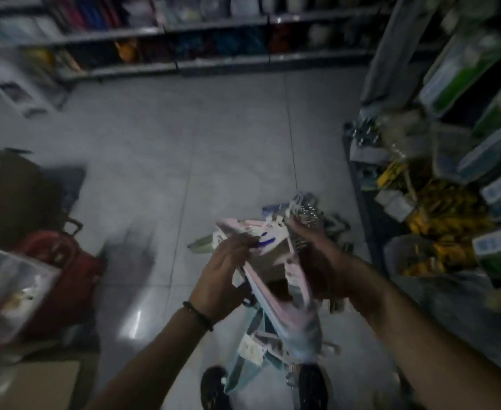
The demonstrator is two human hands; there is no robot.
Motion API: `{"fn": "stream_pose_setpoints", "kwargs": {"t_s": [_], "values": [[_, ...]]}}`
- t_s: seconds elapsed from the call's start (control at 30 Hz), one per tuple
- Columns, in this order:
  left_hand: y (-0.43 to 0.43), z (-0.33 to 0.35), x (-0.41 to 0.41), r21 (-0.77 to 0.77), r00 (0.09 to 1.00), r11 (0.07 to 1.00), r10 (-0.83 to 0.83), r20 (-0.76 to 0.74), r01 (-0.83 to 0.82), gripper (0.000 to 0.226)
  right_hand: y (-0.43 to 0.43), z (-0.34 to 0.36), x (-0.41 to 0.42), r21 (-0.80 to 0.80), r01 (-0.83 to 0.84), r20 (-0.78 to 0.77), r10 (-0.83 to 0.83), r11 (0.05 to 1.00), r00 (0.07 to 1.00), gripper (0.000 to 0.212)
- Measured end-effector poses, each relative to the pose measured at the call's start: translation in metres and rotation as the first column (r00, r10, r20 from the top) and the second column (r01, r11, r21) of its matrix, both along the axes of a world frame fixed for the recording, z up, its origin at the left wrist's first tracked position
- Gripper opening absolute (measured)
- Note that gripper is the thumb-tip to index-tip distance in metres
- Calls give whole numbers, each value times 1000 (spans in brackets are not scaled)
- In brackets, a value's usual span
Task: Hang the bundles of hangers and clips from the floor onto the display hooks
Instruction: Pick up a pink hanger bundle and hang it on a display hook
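Note:
I hold a bundle of pale pink and blue plastic hangers (276,291) in front of me above the floor. My left hand (222,279) grips its left side, fingers curled over the top edge. My right hand (323,261) grips the right side near the shiny metal hooks (307,216) at the bundle's top. More bundles of hangers and clips (336,224) lie on the grey tiled floor just beyond my hands. The frame is dark and motion-blurred.
A display rack (456,161) packed with green, blue and yellow packaged goods stands at the right. Shelving (184,63) runs along the back. A red bag (66,267), a clear plastic box (9,291) and cardboard (36,383) sit at the left. My shoes (213,386) show below.

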State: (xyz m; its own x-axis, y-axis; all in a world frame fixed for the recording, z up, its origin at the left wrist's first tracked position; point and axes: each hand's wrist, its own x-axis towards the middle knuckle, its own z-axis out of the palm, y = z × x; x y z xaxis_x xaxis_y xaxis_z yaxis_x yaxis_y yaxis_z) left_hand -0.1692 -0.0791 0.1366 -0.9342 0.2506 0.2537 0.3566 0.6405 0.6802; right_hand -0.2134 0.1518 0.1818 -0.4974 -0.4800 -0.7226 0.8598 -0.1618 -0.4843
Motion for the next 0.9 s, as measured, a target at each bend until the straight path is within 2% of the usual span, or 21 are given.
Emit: {"fn": "stream_pose_setpoints", "kwargs": {"t_s": [0.07, 0.13, 0.2, 0.27, 0.3, 0.33, 0.37, 0.43, 0.47, 0.5, 0.63, 0.7, 0.77, 0.83, 0.9], "values": [[3, 48, 0, -89, 986, 990, -120, -116, 110, 50, 3, 40, 0, 53, -1, -97, 6, 999, 995, 72], [6, 87, 0, -134, 981, 987, -112, -159, 91, 38, 4, 77, 2, 66, 11, -187, 2, 998, 982, 74], [12, 121, 4, -4, 996, 1000, 12, -93, -12, 50, 8, 106, 6, 87, 10, -241, 11, 996, 970, 74], [19, 143, 8, 215, 991, 967, 135, 9, -134, 71, 15, 128, 9, 107, 40, -337, -2, 993, 941, 44], [21, 151, 8, 387, 976, 898, 173, 131, -211, 76, 18, 139, 14, 98, 67, -370, -26, 993, 929, 29], [24, 160, 8, 596, 929, 725, 174, 326, -345, 73, 21, 149, 18, 103, 95, -395, -46, 990, 917, 25], [31, 172, 10, 672, 887, 592, 185, 423, -444, 67, 25, 157, 22, 104, 123, -414, -69, 987, 907, 30], [40, 176, 11, 744, 779, 380, -89, 620, -549, 69, 32, 170, 37, 89, 148, -449, -93, 985, 889, 44], [47, 181, 14, 757, 741, 357, -211, 637, -548, 78, 34, 175, 46, 86, 165, -471, -106, 983, 876, 45], [53, 185, 17, 771, 725, 380, -292, 624, -511, 85, 35, 181, 56, 96, 182, -490, -112, 979, 864, 43], [84, 202, 33, 803, 719, 446, -393, 572, -395, 67, 32, 200, 100, 201, 293, -561, -135, 935, 817, 24], [94, 203, 42, 812, 757, 471, -372, 537, -345, 61, 29, 206, 125, 323, 390, -635, -108, 862, 765, 30], [100, 204, 54, 830, 764, 471, -403, 503, -299, 54, 28, 211, 154, 480, 486, -700, -15, 730, 714, 49], [105, 203, 64, 832, 745, 486, -444, 498, -267, 53, 25, 216, 190, 613, 576, -722, 87, 540, 687, 60], [115, 204, 77, 818, 740, 530, -455, 495, -222, 62, 21, 224, 231, 705, 631, -701, 188, 324, 688, 60]]}}
